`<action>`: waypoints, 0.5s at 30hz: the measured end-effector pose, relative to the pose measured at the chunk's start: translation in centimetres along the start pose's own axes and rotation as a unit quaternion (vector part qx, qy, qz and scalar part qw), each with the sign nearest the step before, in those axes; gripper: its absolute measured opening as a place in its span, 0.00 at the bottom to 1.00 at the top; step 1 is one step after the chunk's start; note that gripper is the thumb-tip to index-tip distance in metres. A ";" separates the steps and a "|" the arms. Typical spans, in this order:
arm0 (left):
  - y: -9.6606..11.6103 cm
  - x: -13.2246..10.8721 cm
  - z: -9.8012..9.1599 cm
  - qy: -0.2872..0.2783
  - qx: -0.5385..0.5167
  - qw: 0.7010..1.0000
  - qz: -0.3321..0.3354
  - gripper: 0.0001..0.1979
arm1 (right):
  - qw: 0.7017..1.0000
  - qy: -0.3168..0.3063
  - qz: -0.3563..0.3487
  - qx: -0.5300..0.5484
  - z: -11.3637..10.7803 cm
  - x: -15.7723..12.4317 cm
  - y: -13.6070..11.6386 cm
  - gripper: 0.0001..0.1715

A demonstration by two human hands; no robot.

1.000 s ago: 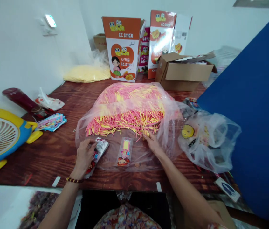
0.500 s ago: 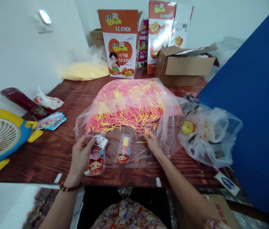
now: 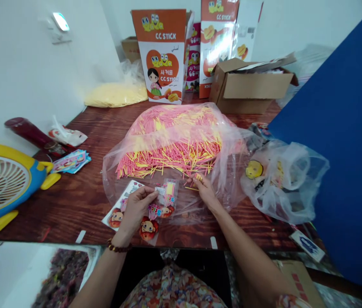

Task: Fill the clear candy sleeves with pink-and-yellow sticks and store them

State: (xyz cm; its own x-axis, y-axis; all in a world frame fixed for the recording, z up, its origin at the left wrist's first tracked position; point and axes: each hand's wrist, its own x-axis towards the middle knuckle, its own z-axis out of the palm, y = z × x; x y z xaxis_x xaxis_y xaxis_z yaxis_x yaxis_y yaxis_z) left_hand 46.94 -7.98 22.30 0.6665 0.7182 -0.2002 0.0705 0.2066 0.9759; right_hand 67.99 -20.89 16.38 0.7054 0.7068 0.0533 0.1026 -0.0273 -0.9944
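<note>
A big heap of thin pink and yellow sticks [image 3: 174, 143] lies on a clear plastic sheet [image 3: 113, 171] on the brown wooden table [image 3: 81, 201]. My left hand [image 3: 136, 209] pinches a small printed packet [image 3: 151, 218] by its top, above the table's front edge. More such packets [image 3: 120, 209] lie flat under and left of that hand. A packet with a few yellow sticks inside [image 3: 169, 194] lies between my hands. My right hand [image 3: 204, 190] is closed on a few yellow sticks at the near edge of the heap.
CC Stick cartons [image 3: 163, 53] and an open cardboard box [image 3: 248, 87] stand at the back. A yellow and blue fan [image 3: 1, 184] sits at the left, with packets [image 3: 70, 161] beside it. A clear bag [image 3: 283, 182] and a blue panel [image 3: 344, 141] are at the right.
My left hand lifted one packet off the stack and carried it right, toward the packet in the middle. My right hand stayed at the heap's edge, gathering sticks.
</note>
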 end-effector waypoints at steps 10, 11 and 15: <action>-0.2 0.2 1.5 -0.041 0.054 0.998 0.004 0.13 | 0.987 -0.131 -0.086 -0.023 1.9 -1.0 -8.8 0.13; -0.3 0.2 1.3 -0.047 0.058 0.997 0.006 0.13 | 0.979 -0.155 -0.113 -0.075 2.2 -1.0 -9.4 0.13; 0.0 0.2 0.9 -0.077 0.071 0.995 0.001 0.13 | 0.920 -0.255 -0.198 -0.223 3.0 -1.0 -9.9 0.13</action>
State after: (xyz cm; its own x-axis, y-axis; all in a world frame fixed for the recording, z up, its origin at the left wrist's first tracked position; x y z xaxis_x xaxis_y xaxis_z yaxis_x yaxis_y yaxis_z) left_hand 47.70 -8.42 22.29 0.7713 0.6062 -0.1937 0.1664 0.1017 0.9808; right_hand 64.12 -19.19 25.93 0.1420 0.9603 0.2401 0.6376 0.0968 -0.7643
